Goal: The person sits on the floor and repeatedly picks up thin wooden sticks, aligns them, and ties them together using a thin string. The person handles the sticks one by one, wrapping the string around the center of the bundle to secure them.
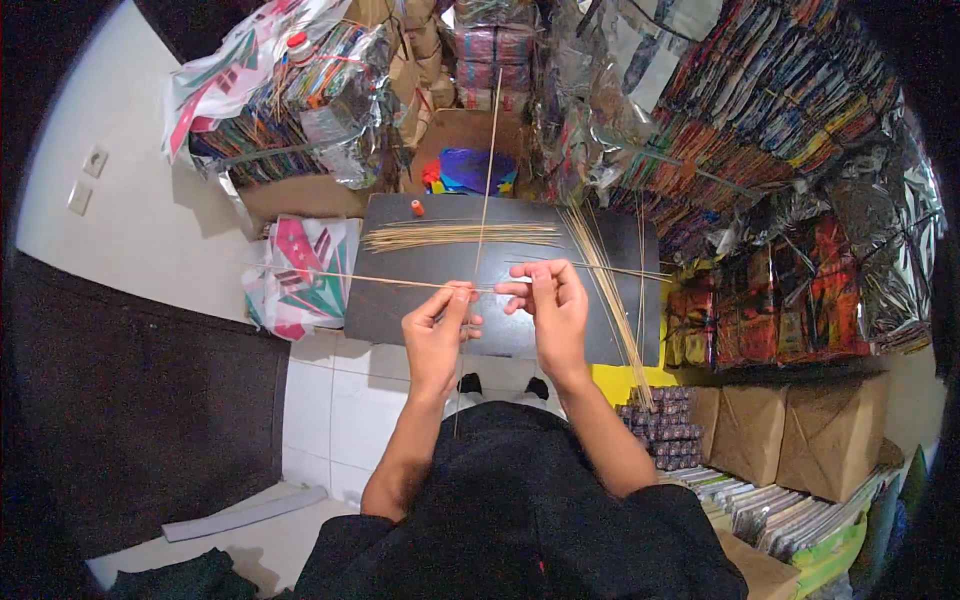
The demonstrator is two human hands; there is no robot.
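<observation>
My left hand (437, 335) pinches two thin bamboo sticks where they cross, above the dark table. One upright-running stick (488, 185) reaches far ahead and also shows below the hand. The crosswise stick (375, 280) extends out to the left. My right hand (558, 318) is just right of the crossing, its fingers curled and pressed together; anything in them is too fine to make out. Beyond the hands lies a bundle of bamboo sticks (460, 236) on the table (400, 310). A second bundle of sticks (612, 290) slants along the right side.
An orange thread spool (417, 208) stands at the table's far left. Printed plastic sheeting (300, 270) hangs by the left edge. Tall stacks of folded colourful sheets (770, 80) rise at the back right. Cardboard boxes (830, 430) stand at the right. A dark panel (150, 390) is at left.
</observation>
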